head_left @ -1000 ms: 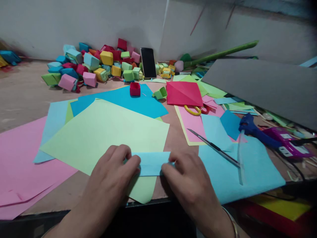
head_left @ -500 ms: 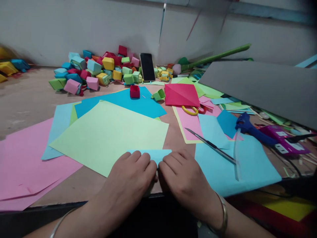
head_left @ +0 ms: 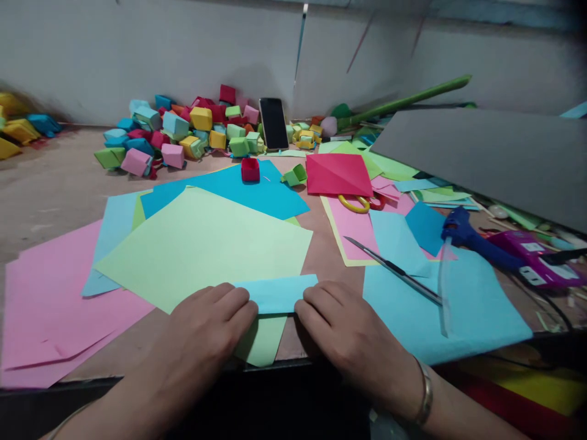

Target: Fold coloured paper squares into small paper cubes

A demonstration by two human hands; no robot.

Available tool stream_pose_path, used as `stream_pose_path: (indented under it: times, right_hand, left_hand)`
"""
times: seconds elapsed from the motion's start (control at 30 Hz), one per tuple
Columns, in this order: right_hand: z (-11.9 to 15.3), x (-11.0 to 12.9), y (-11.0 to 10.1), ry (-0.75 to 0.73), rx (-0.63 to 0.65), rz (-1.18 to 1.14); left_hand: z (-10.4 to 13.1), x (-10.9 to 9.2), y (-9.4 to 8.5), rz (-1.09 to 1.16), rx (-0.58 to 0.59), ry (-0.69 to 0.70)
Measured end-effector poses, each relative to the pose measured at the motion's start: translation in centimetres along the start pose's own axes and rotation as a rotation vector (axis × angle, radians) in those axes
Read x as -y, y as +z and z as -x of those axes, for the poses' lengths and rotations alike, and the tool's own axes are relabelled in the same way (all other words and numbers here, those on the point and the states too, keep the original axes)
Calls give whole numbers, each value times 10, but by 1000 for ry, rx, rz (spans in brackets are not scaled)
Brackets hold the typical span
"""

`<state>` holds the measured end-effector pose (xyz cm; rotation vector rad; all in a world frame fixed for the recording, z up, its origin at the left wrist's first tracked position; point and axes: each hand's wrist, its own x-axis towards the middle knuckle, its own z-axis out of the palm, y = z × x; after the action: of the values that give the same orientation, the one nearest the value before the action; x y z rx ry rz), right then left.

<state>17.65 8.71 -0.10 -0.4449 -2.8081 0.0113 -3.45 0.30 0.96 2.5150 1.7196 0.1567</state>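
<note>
A narrow folded strip of light blue paper (head_left: 279,294) lies near the table's front edge. My left hand (head_left: 215,318) has its fingers curled on the strip's left end, and my right hand (head_left: 332,318) grips its right end. The middle of the strip shows between them. Part of a pale green sheet (head_left: 263,339) shows beneath it and beside my left hand. A large pale green sheet (head_left: 206,238) lies just behind, over blue and pink sheets.
A cutter knife (head_left: 394,269) and a blue glue gun (head_left: 477,241) lie right, on and by a light blue sheet (head_left: 486,305). Small paper boxes (head_left: 174,124) and a phone (head_left: 274,124) are at the back. Scissors (head_left: 354,203) sit under red paper (head_left: 338,174).
My left hand has moved left along the strip, away from my right hand. More of the blue strip and the green paper below it now shows.
</note>
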Motion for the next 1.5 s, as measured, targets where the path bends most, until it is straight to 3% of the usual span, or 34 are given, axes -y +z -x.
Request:
stream_pose_path:
  times: [0.2,0.33,0.53,0.77,0.93,1.07,1.5]
  right_hand:
    - [3,-6,-1,59,-8,-154]
    - [4,-7,1,120,-56,-180]
    - [-1,-9,7,271,-33,-111]
    - [-9,-11,10,329,62,-79]
    - [-7,-8,7,343,108,-71]
    - [-9,-8,2,376,179,-143]
    - [-23,-14,-11,419,309,-167]
  left_hand:
    - [10,-1,0,153,-79,-79]
    - [9,-6,5,153,-62,-192]
    - [1,-8,3,58,-4,-346]
    - [-12,-5,-1,48,-105,-279]
    - [-16,-2,0,104,5,-339]
    - [-18,-1,-2,109,81,-306]
    - [-19,1,-3,182,93,-276]
